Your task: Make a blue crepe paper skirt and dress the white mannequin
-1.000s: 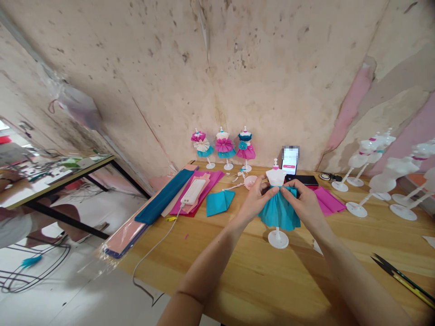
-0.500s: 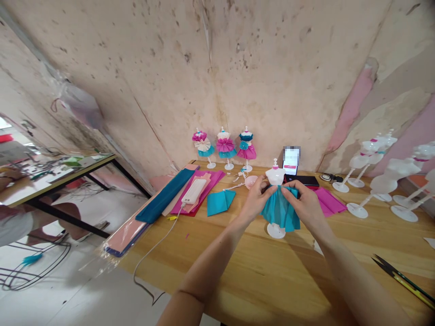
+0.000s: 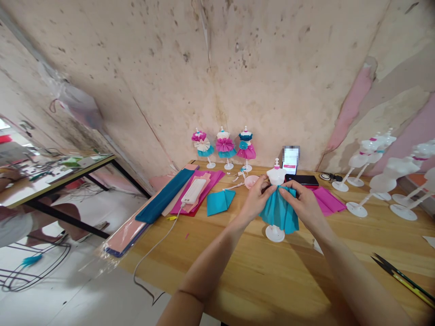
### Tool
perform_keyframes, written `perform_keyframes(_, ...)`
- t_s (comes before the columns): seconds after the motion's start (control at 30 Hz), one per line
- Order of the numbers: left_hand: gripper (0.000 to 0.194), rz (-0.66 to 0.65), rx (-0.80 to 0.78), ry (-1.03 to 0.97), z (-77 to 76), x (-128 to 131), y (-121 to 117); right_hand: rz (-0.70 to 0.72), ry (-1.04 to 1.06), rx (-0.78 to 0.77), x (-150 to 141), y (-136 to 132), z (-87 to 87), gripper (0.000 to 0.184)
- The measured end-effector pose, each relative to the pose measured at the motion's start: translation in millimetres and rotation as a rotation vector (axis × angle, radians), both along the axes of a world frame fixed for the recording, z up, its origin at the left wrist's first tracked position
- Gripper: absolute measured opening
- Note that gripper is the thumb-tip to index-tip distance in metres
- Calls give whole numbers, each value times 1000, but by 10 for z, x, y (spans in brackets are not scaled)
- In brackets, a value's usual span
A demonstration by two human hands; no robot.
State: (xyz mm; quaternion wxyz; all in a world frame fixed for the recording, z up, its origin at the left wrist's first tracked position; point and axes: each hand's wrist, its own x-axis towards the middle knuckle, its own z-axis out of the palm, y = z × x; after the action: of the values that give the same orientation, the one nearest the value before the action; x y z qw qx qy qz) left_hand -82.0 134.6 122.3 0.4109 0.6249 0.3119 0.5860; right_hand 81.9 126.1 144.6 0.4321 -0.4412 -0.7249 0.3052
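Note:
A small white dress form [image 3: 276, 175] on a round white base stands slightly tilted before me. Around its waist hangs gathered turquoise crepe paper [image 3: 279, 215], shaped like a skirt. My left hand [image 3: 257, 197] pinches the paper's top edge on the left of the waist. On the other side, my right hand [image 3: 299, 199] pinches the same edge, its thumb close to the left one. The lower body of the form is hidden behind the paper.
Three dressed forms [image 3: 224, 147] line the wall. Folded turquoise paper [image 3: 220, 202], a white power bank [image 3: 195, 190] and a teal paper roll [image 3: 165, 195] lie left. A phone [image 3: 290, 160] leans behind. Bare forms [image 3: 384, 183] and thread snips [image 3: 403, 278] are right.
The form's base has shifted and tilted leftward between the frames. The paper has swayed at its hem, with both hands keeping their pinch at the waist and moving only slightly.

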Motion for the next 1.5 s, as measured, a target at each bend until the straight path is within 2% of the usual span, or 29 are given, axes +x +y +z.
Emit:
perform_keyframes(0.27, 38, 91, 29, 86, 7, 10, -24, -24, -122, 94, 13, -4, 31, 28)
perform_keyframes(0.53, 38, 94, 4, 68, -25, 23, -12, -40, -182, 219, 12, 12, 4, 22)
perform_keyframes(0.8, 40, 6, -38, -31, 39, 27, -50, -160, -191, 143, -1, -7, 7, 31)
perform_keyframes(1.5, 41, -23, -25, -38, 78, 57, -118, -211, -192, 101, -41, -47, 36, 24)
